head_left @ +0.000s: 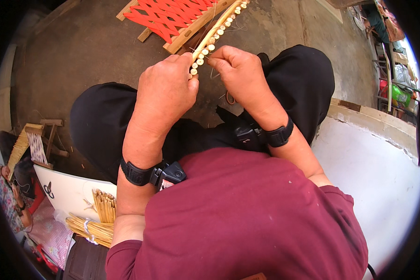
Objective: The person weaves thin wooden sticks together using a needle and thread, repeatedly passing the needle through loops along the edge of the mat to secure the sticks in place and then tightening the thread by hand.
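Observation:
A long pale strip made of small cut sticks set side by side runs from my hands up toward a wooden frame with red criss-cross webbing on the ground. My left hand grips the near end of the strip between thumb and fingers. My right hand pinches a thin thread or stick right beside that end, fingertips almost touching the left thumb. Both wrists wear black bands. My knees in black trousers spread below the hands.
Bundles of pale thin sticks lie at the lower left beside a white board. A small wooden loom-like stand sits at the left. A white low wall rises at the right, with clutter beyond it.

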Tool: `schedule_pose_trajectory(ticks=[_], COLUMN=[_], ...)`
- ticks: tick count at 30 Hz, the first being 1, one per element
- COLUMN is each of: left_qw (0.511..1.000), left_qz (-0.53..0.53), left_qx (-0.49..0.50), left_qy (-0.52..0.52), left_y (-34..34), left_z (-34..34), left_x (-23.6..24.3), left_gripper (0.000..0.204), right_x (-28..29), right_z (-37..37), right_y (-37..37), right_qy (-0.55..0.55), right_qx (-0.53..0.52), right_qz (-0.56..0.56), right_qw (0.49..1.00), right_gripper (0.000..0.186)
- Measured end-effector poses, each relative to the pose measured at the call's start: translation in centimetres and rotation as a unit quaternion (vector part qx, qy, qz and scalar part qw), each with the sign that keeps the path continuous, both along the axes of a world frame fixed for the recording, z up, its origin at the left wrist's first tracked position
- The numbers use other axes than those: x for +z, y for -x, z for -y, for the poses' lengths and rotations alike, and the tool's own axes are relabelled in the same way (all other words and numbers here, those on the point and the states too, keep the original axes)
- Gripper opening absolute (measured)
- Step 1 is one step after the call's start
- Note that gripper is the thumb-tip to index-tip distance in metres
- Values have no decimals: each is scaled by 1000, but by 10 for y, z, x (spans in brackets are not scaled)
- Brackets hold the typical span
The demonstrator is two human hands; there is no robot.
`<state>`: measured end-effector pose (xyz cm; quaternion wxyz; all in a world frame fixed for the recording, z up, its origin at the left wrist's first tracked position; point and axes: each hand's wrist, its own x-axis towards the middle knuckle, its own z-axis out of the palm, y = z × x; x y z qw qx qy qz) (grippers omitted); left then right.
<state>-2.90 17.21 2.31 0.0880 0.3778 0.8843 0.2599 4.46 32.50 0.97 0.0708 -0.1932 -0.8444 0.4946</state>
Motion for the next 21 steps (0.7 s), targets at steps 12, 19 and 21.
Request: schedule_pose_trajectory(ticks=[12, 19, 21], left_qw=[999, 998, 998], left_qz=[-3, -14, -10], left_qx=[-26, -59, -67], left_qy=[-22, -12, -6], left_y=[6, 4, 3], left_z=[1, -2, -3], left_x=[6, 4, 4], left_gripper=[32, 27, 28], right_x=[-8, -9, -8], right_z=[0, 5, 3], right_y=[0, 2, 4], right_qy=[50, -42, 9], right_qx=[-11, -40, -58], right_qz=[-30, -47, -45], right_qw=[998, 997, 997], right_gripper=[7, 8, 9])
